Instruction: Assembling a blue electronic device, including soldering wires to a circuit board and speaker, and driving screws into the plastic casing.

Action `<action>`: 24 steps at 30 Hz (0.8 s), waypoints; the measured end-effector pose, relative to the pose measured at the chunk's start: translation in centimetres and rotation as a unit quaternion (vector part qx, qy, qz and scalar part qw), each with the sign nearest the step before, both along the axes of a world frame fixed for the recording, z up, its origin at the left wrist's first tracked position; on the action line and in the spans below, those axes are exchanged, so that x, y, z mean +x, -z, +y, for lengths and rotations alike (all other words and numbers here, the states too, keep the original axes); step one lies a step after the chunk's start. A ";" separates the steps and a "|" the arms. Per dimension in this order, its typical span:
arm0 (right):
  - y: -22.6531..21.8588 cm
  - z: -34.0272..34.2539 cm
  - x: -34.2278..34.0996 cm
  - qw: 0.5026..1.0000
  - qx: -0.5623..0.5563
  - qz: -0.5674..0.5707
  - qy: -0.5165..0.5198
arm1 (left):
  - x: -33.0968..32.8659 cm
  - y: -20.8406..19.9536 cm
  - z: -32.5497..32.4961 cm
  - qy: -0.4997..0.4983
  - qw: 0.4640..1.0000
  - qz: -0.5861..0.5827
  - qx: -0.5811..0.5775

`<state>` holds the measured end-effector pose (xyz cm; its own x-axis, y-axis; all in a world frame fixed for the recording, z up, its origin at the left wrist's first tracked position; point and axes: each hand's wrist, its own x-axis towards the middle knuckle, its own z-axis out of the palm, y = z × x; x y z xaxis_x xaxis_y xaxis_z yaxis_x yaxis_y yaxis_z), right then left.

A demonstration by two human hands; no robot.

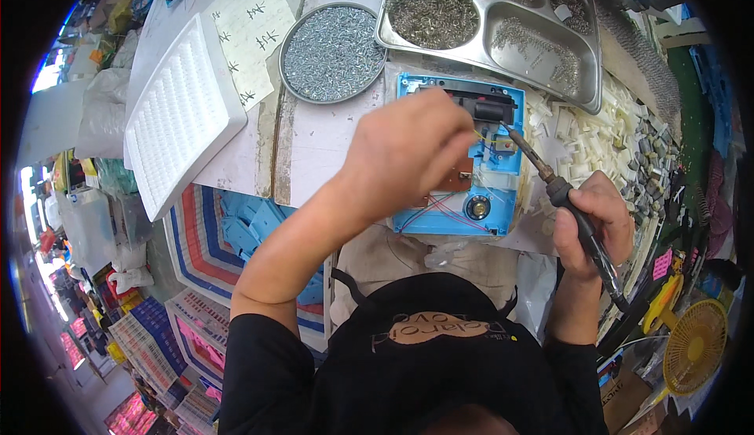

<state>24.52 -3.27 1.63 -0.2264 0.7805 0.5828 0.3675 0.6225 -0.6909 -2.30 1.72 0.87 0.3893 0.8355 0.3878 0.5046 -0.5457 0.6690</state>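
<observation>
A light-blue plastic housing [503, 219] lies open on the table, holding wires, a brown circuit board [452, 179], a small round speaker [477, 207] and a black cylindrical part [493, 112]. My left hand [412, 148] reaches over the housing, covering much of its left side. Its fingers are pinched at a thin yellow wire [481, 135], though the fingertips are partly hidden. In my right hand [601, 227] is a soldering iron [567, 195] with a black handle. The iron's tip points up and left, close to the black part; whether they touch I cannot tell.
A round tray [285, 66] of small metal screws stands behind the housing, beside a steel compartment tray [487, 55] of springs and small metal parts. White plastic pieces [577, 132] are heaped at right. A white ridged tray [236, 113] lies left; a yellow fan [695, 348] stands lower right.
</observation>
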 end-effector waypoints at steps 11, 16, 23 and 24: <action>0.3 -0.4 0.0 0.995 -0.061 0.077 0.011 | 0.7 1.4 -1.0 -0.072 0.972 -0.174 -0.142; -0.9 0.3 -3.7 0.966 -0.187 0.164 0.065 | 1.0 1.2 -0.4 -0.057 0.977 -0.154 -0.133; -0.5 3.7 -6.5 0.982 -0.183 0.045 -0.001 | 0.9 1.2 -0.3 -0.044 0.977 -0.163 -0.131; -0.3 3.9 -7.0 0.983 -0.174 0.057 0.001 | 0.9 1.2 -0.3 -0.041 0.978 -0.161 -0.127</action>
<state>17.47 0.58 1.93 -0.1732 0.9377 0.3012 0.2767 0.3398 -0.8989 -1.42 1.39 -0.31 0.2086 0.9443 0.2545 0.2801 -0.3070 0.9096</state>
